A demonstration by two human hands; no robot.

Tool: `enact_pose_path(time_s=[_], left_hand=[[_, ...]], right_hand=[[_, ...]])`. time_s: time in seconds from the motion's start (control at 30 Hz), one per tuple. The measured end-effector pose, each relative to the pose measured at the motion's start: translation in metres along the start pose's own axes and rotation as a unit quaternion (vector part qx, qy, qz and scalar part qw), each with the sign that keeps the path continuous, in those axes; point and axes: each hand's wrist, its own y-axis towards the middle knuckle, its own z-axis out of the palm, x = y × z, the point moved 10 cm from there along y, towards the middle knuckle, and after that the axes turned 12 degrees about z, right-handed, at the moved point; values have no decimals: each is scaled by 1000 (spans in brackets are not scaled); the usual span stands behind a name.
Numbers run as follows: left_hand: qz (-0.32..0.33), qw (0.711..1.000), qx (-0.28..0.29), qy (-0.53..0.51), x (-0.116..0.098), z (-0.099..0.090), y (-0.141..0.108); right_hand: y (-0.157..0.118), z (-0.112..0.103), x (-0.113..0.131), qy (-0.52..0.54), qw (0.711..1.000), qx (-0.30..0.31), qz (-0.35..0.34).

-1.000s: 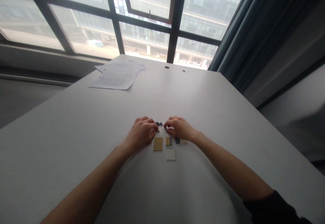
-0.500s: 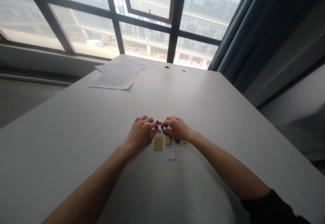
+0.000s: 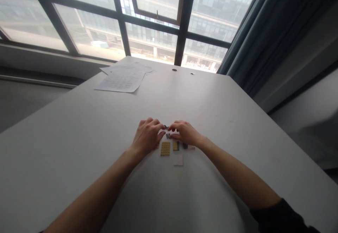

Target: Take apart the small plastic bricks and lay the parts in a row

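Close together over the middle of the white table are my left hand [image 3: 148,133] and my right hand [image 3: 185,133]. On each, thumb and index finger are apart, with nothing visibly gripped. Between the thumb tips lie small grey toy-brick pieces [image 3: 168,135], side by side. A small dark piece [image 3: 166,127] sits just beyond, near both index fingertips; whether they touch it is unclear. Nearer me is a yellow studded plate [image 3: 165,149], with a yellow and grey studded piece [image 3: 175,146] to its right. My left hand partly hides another yellow piece [image 3: 156,147].
A flat white tile [image 3: 178,160] lies nearest me. Dark and pale pieces [image 3: 189,146] rest beside my right wrist. Printed papers [image 3: 120,79] overlap at the table's far left. Windows stand behind the table [image 3: 200,99], and a dark curtain [image 3: 245,35] hangs at right.
My fingers have opened a little away from the grey pieces, which now sit together between my hands. The other pieces stay in place; the view has shifted slightly.
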Motion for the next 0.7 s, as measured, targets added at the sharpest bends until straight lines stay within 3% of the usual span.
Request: enact_pose_path(time_s=[0.43, 0.7], left_hand=[[-13, 1000, -19, 9, 2, -8, 0], [-6, 1000, -13, -12, 2, -3, 0]], right_hand=[[10, 12, 4, 6, 1000, 8, 1], [5, 3, -11, 9, 1000, 0, 24]])
